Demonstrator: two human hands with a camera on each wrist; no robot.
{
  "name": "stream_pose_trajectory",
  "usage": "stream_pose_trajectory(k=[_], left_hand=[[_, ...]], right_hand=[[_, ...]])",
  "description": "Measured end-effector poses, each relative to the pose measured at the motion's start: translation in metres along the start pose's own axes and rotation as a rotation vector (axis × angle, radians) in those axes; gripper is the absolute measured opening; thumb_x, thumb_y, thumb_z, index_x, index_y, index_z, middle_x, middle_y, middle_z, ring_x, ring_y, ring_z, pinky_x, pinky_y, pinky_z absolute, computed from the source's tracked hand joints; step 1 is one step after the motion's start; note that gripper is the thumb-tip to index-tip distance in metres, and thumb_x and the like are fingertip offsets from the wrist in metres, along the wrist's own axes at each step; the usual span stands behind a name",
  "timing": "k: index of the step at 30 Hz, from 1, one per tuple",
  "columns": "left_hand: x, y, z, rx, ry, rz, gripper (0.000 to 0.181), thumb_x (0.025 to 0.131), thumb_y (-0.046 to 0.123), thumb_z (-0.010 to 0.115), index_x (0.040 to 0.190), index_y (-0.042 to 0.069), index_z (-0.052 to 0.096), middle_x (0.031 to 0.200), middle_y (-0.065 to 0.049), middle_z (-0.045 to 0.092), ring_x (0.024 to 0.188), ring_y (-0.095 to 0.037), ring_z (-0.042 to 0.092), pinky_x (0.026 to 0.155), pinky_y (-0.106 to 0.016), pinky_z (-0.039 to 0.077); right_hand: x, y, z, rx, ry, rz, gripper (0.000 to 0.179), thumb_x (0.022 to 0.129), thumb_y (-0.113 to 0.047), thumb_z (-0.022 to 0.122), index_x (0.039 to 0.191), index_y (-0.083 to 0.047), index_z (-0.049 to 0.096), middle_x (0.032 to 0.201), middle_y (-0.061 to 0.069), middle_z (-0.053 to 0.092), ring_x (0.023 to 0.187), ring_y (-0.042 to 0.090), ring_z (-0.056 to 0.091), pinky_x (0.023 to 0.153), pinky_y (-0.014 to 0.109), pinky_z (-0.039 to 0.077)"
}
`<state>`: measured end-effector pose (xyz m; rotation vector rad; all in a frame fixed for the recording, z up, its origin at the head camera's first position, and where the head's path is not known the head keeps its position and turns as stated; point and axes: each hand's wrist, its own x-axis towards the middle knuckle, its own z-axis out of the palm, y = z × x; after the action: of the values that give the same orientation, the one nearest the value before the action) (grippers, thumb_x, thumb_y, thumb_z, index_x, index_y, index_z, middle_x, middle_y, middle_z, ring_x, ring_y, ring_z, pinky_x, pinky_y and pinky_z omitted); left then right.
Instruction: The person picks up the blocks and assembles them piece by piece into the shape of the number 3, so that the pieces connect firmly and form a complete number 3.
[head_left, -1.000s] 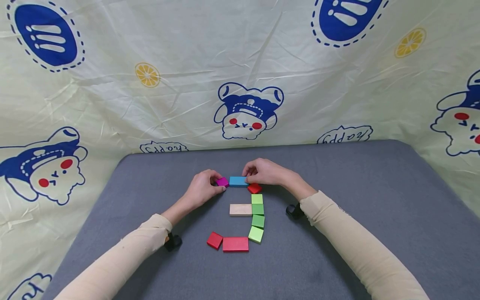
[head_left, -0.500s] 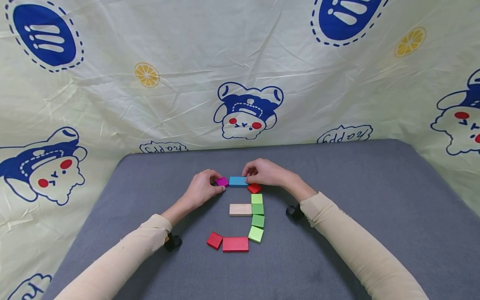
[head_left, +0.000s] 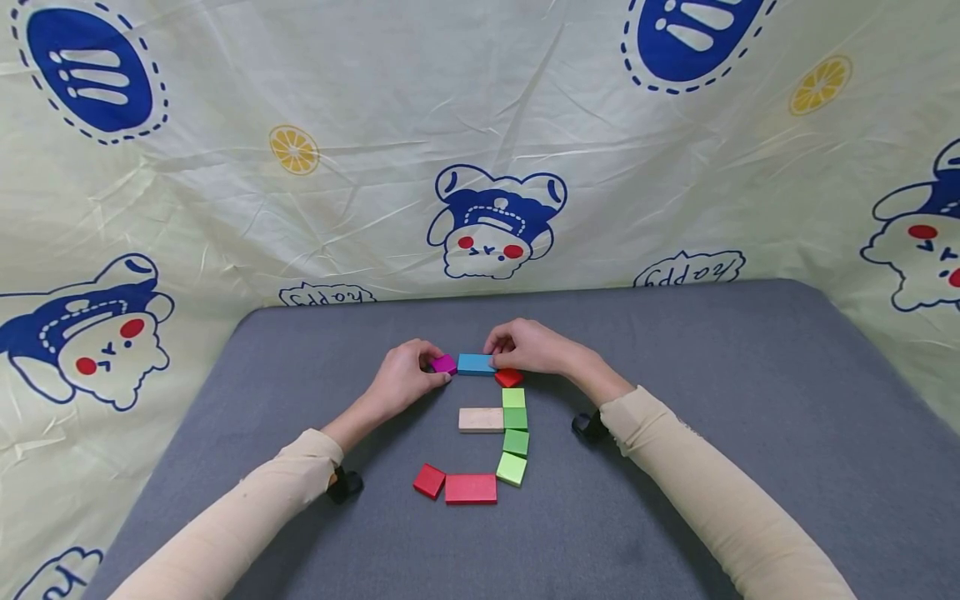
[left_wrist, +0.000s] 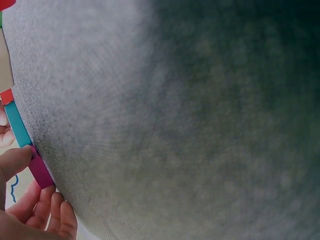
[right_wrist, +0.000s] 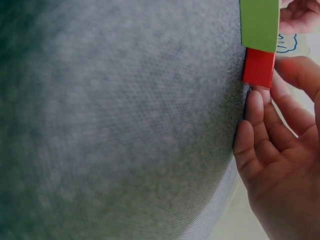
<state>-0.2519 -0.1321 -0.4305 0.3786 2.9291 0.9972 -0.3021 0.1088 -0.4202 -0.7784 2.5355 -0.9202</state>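
Observation:
In the head view my left hand [head_left: 405, 375] pinches a magenta block [head_left: 444, 365] between thumb and fingers, at the left end of a blue rectangular block [head_left: 476, 364]. The left wrist view shows the thumb on the magenta block [left_wrist: 41, 169], which meets the blue block [left_wrist: 18, 124]. My right hand [head_left: 528, 346] grips the blue block's right end, thumb in front and fingers behind. Just below that thumb lies a red block [head_left: 509, 377], turned at an angle. The right wrist view has the red block [right_wrist: 259, 67] beside the right hand [right_wrist: 285, 150]; the blue block is hidden there.
Light and dark green blocks [head_left: 516, 442] run in a column toward me. A plain wooden block [head_left: 482, 420] juts left from it. Nearest me lie a long red block [head_left: 471, 489] and a small tilted red one [head_left: 430, 481]. A grey cloth-covered table [head_left: 637, 533] bears everything.

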Motion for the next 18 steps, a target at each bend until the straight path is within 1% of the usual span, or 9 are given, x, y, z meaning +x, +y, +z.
stream_pose_trajectory(k=[18], left_hand=[[-0.0035, -0.003, -0.0013, -0.002, 0.019, 0.003, 0.031, 0.083, 0.019, 0.079, 0.108, 0.004, 0.069, 0.098, -0.007, 0.062, 0.087, -0.021, 0.055, 0.075, -0.035, 0.048]], right_hand=[[-0.0013, 0.0002, 0.0005, 0.015, 0.001, 0.004, 0.015, 0.091, -0.015, 0.067, 0.106, -0.011, 0.07, 0.09, 0.001, 0.062, 0.085, 0.018, 0.055, 0.078, 0.03, 0.048]])
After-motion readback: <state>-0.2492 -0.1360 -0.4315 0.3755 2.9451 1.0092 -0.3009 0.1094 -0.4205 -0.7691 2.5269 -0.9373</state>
